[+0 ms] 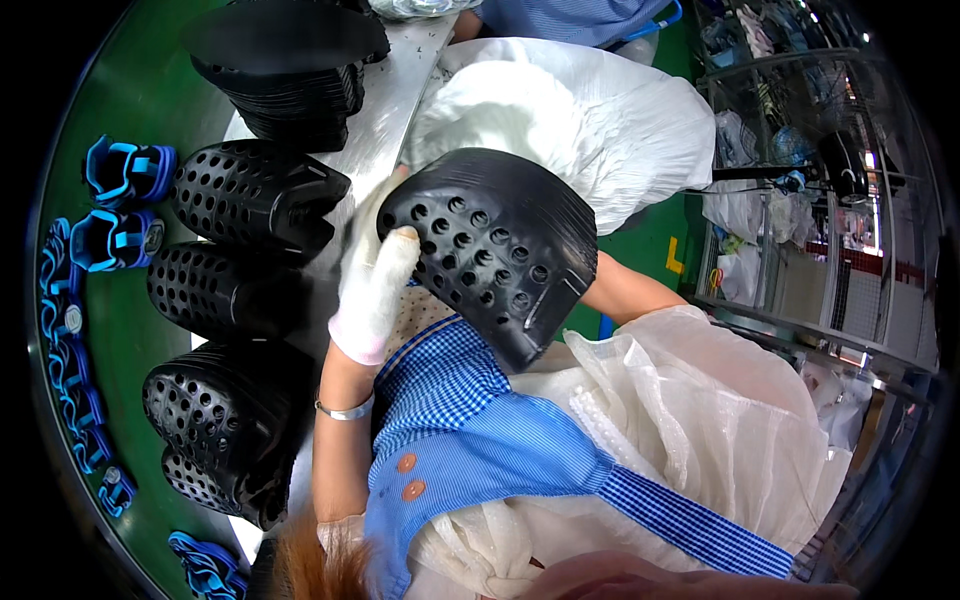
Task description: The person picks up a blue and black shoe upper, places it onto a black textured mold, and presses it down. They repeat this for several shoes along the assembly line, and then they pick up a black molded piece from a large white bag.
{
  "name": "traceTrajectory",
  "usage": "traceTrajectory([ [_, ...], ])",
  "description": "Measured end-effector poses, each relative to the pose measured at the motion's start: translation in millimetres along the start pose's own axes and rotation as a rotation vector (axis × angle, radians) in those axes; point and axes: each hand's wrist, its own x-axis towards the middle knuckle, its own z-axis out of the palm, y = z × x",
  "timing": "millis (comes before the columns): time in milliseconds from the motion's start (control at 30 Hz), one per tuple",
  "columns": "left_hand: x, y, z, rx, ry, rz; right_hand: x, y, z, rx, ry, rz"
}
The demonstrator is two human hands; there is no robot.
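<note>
A stack of nested, curved black plastic shells [490,255] with round holes is held up in front of my apron. My left hand [375,275], in a white glove with the thumb tip bare, grips its left edge. The thumb presses on the holed face, and the other fingers are hidden behind. My right forearm [630,292] reaches behind the stack's right side, where the hand itself is hidden. To the left, similar holed black stacks [245,195] lie in a row along the metal table [395,95].
A taller black stack [300,90] stands at the far end. Blue-and-black strapped pieces [125,240] line the green surface on the left. A large white sack [640,120] bulges beyond my hands, near another person in blue [560,20]. Metal shelving [790,200] stands at right.
</note>
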Motion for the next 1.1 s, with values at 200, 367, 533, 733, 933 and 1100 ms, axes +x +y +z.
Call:
traceTrajectory([
  [200, -14, 13, 18, -0.590, -0.105, -0.048, 1, 12, 22, 0.050, -0.022, 0.013],
  [367, -22, 12, 12, -0.734, 0.060, -0.072, -7, 1, 6, -0.002, -0.074, 0.070],
  [533, -19, 14, 5, -0.808, 0.262, -0.035, -45, -56, -30, -0.094, 0.078, -0.146],
  [733, -11, 23, 18, -0.727, 0.292, 0.042, -92, -100, 20, -0.907, 0.076, -0.621],
  [933, -4, 48, 32, -0.325, 0.327, 0.023, -66, -52, 15, -0.459, 0.225, -0.688],
  [1100, -1, 74, 46, -0.305, 0.174, 0.138, -59, -29, -20, -0.342, 0.250, -0.756],
])
